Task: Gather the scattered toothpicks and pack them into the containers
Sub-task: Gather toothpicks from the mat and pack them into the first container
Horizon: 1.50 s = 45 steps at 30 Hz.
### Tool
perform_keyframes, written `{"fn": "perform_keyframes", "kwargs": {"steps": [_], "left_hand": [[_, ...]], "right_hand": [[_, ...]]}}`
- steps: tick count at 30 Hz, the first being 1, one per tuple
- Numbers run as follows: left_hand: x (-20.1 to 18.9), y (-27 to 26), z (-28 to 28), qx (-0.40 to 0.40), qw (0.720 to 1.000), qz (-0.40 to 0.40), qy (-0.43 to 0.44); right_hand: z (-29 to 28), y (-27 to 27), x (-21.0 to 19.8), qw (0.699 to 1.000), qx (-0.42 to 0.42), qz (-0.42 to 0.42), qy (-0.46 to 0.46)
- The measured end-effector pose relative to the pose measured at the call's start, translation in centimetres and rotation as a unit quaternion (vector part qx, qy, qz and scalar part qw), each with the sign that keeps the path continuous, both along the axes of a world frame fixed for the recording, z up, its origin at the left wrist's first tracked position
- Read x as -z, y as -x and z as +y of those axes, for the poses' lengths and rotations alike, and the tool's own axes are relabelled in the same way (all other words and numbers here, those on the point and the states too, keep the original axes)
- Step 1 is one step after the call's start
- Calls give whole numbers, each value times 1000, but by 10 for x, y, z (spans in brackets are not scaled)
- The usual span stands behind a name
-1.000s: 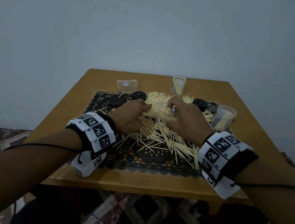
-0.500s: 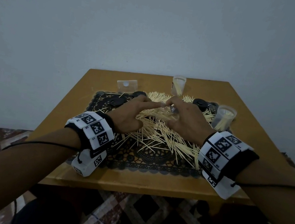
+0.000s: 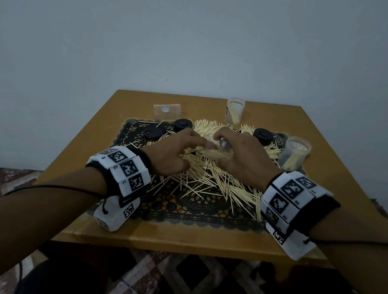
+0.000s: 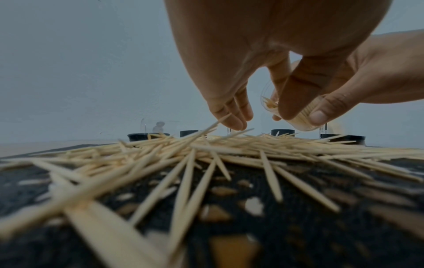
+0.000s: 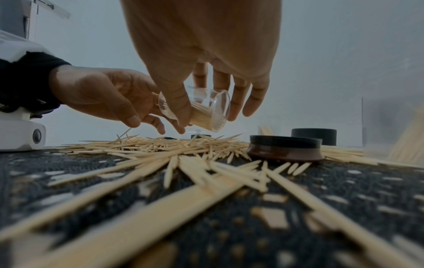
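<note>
Slender pointed wooden toothpicks (image 3: 211, 175) lie heaped at frame centre on a black lace-patterned mat (image 3: 202, 212). The right hand (image 3: 244, 160) grips a clear cylindrical container (image 5: 197, 108), tilted and partly filled. The left hand (image 3: 173, 153) hovers with loosely curled fingers, holding nothing. Two more clear containers stand upper right; four black round lids are visible.

Domestic interior, probably a living space: a small wooden desk (image 3: 198, 237) is standing against a plain painted wall (image 3: 156, 25), a black lace mat (image 3: 202, 212) is covering its top, and patterned geometric floor covering (image 3: 190, 282) is showing beneath.
</note>
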<state>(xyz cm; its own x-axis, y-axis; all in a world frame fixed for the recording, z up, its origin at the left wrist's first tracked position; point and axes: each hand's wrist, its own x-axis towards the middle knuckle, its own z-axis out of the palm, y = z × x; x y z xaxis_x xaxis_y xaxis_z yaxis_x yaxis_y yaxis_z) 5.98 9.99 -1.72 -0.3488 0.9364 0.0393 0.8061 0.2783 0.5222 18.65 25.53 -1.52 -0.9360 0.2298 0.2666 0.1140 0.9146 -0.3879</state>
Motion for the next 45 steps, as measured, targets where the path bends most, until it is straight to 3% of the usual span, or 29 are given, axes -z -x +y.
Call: {"fn": "perform_keyframes", "kwargs": {"steps": [9,16,25,31,40,42,45], "left_hand": [[1,-1,0,18,1000,-17,15],[0,2,-3,-21,997,-35,-59],[1,6,-3,2,996,-69,-48],[1,4,-3,14,998,-46,-46],[-3,4,-6,-89,974,-5,-210],[-4,3,-7,-106,980,42,-164],[-3,5,-7,-58,994,84,29]], "right_hand": [[0,1,1,1000,-8,3,-5],[1,1,0,1000,-2,5,12],[1,1,2,1000,-1,9,10],[0,1,1,1000,-2,6,8],[5,3,2,998,67,-7,0],[7,4,3,996,87,-7,-4],[8,4,3,995,101,-8,-5]]}}
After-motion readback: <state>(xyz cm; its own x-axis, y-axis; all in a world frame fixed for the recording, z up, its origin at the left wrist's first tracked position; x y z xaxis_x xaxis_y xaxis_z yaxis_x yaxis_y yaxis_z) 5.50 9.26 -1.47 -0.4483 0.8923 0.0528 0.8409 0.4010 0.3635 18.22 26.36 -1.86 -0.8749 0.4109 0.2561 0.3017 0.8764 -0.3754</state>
